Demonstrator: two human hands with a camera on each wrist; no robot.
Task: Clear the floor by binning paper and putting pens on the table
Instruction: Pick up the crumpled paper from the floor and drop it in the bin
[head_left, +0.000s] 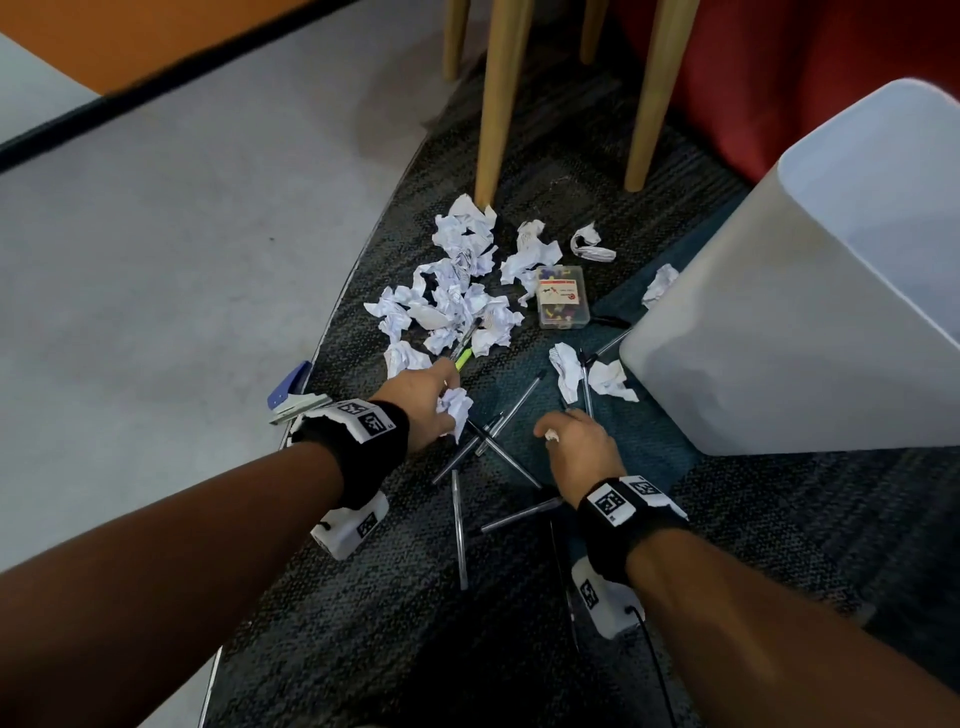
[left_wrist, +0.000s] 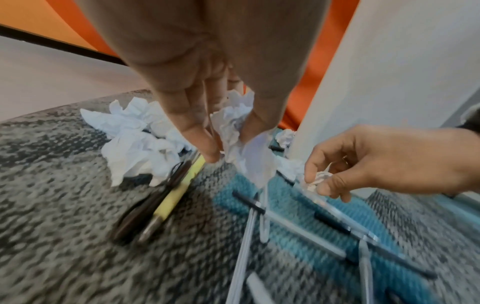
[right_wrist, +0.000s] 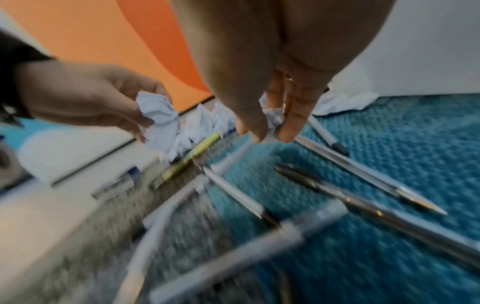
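My left hand (head_left: 436, 400) grips a crumpled white paper ball (head_left: 457, 408) just above the carpet; the left wrist view shows its fingers pinching that paper ball (left_wrist: 233, 131). My right hand (head_left: 566, 441) pinches a small paper scrap (head_left: 551, 435), also seen as the scrap (right_wrist: 272, 120) between fingertips. Several clear pens (head_left: 498, 421) lie crossed on the carpet between and below both hands. A yellow pen (head_left: 464, 357) lies beside a dark one at the paper pile (head_left: 457, 291). The white bin (head_left: 810, 291) stands at the right.
A clear plastic box of pins (head_left: 562, 297) sits by the pile. Wooden chair legs (head_left: 501, 98) rise behind it. A blue stapler (head_left: 293, 392) lies at the carpet's left edge, beside the pale floor (head_left: 182, 249). More crumpled paper (head_left: 608, 376) lies by the bin.
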